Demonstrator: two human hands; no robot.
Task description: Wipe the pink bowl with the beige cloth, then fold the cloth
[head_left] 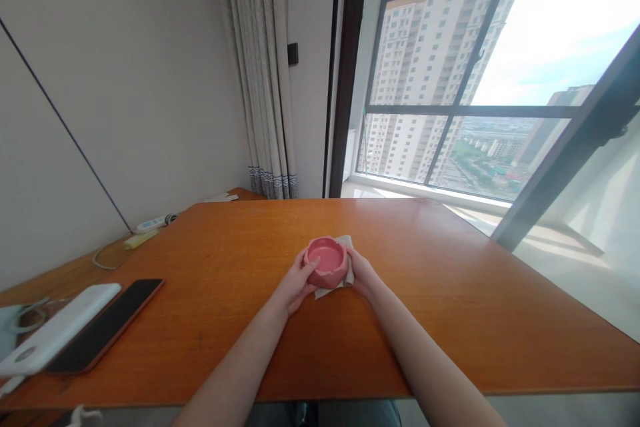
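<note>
A small round pink bowl (327, 255) with a wavy, notched rim is between my two hands, above the middle of the table. My left hand (296, 285) grips its left side, thumb over the rim and the other fingers mostly hidden below. On the opposite side, my right hand (362, 271) closes against the bowl, its fingertips partly hidden. A pale, crumpled cloth or tissue (345, 240) shows behind and under the bowl, touching the right hand's fingers. Whether that hand also pinches the cloth is unclear. The bowl's inside looks bare.
On the orange-brown wooden table (225, 340), a dark phone (107, 327) lies at the left beside a white power bank (63, 327). Cables lie at the left edge. Farther back are a power strip (153, 223) and a curtain (263, 67). A large window stands right.
</note>
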